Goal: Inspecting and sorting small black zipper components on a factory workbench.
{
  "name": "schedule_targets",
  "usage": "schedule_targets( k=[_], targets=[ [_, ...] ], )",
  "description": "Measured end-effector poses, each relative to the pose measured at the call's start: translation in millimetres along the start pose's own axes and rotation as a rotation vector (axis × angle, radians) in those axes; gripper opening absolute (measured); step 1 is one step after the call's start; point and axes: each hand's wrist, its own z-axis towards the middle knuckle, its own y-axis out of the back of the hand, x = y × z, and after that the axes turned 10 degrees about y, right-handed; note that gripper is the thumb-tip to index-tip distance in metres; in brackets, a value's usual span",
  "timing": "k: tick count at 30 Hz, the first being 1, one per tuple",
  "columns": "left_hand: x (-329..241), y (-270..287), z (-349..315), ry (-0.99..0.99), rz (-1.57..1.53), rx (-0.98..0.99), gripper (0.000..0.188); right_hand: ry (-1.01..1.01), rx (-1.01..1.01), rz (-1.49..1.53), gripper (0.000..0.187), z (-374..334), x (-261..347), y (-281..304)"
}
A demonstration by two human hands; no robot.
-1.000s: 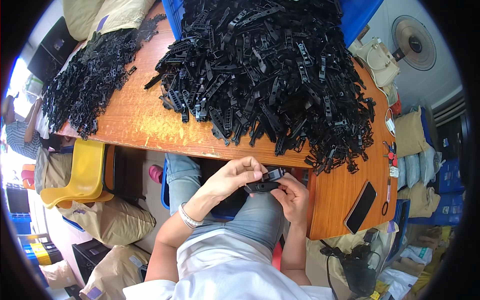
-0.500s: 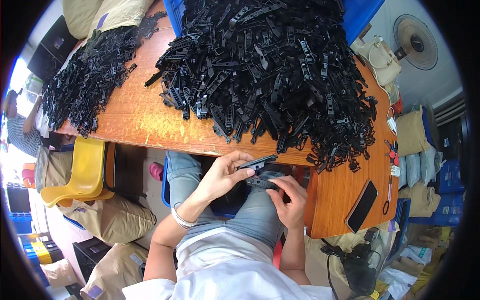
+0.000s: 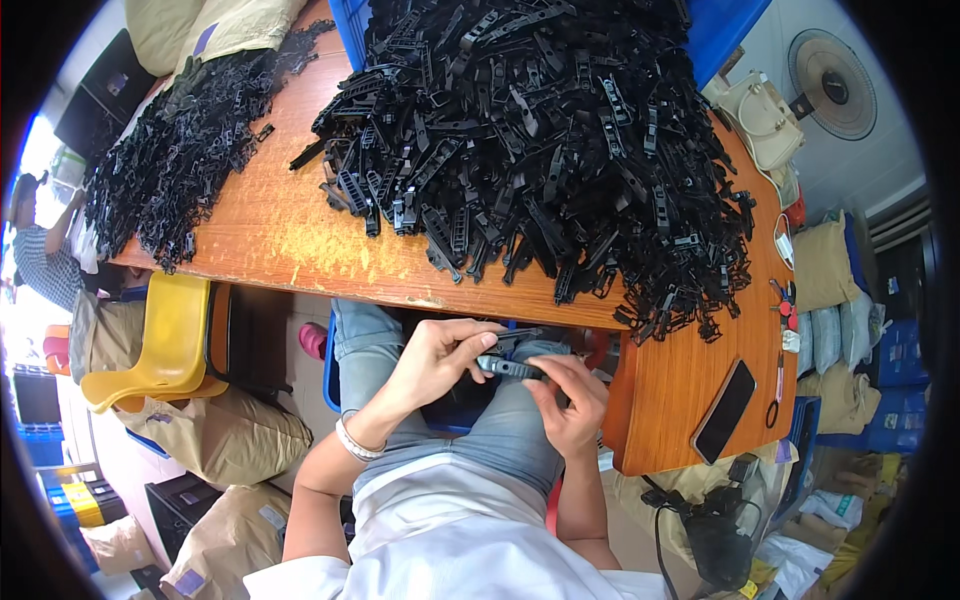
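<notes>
Over my lap, just off the table's front edge, both hands are closed on small black plastic parts. My left hand [image 3: 432, 362] pinches a long, narrow black plastic part [image 3: 517, 336] that points to the right. Below it lies a ribbed black plastic part [image 3: 508, 369], its right end between the thumb and fingers of my right hand [image 3: 572, 400]. The left fingertips meet this lower part's left end. Whether the two parts touch or are joined I cannot tell.
A large heap of black plastic parts [image 3: 540, 150] spills from a blue crate [image 3: 725, 35] onto the wooden table [image 3: 290, 225]. Another heap of smaller black pieces [image 3: 185, 150] lies left. A phone [image 3: 724, 412] and scissors [image 3: 773, 400] rest at right. A yellow chair [image 3: 165, 340] stands left.
My left hand has tipped its narrow part down, closer to the ribbed one. My right hand has shifted slightly down and left, and its part now reaches the left fingertips.
</notes>
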Motion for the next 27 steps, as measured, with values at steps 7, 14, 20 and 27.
schedule_targets(
  k=[7,14,20,27],
  targets=[
    [-8.8,2.3,-11.2,-0.125,0.278,0.065,0.034,-0.032,0.033,-0.01,0.027,-2.4,-3.8,-3.9],
    [3.1,3.4,-15.2,-0.418,0.516,-0.026,0.037,-0.006,0.141,0.035,0.035,6.0,-3.0,-8.7],
    [5.8,7.3,-20.2,-0.34,0.487,-0.022,0.038,0.002,0.144,0.051,0.035,2.8,-10.6,-8.0],
    [-6.4,45.4,-2.0,-0.446,0.616,-0.034,0.025,-0.031,0.302,0.129,0.038,-4.3,-14.4,-8.6]
  ],
)
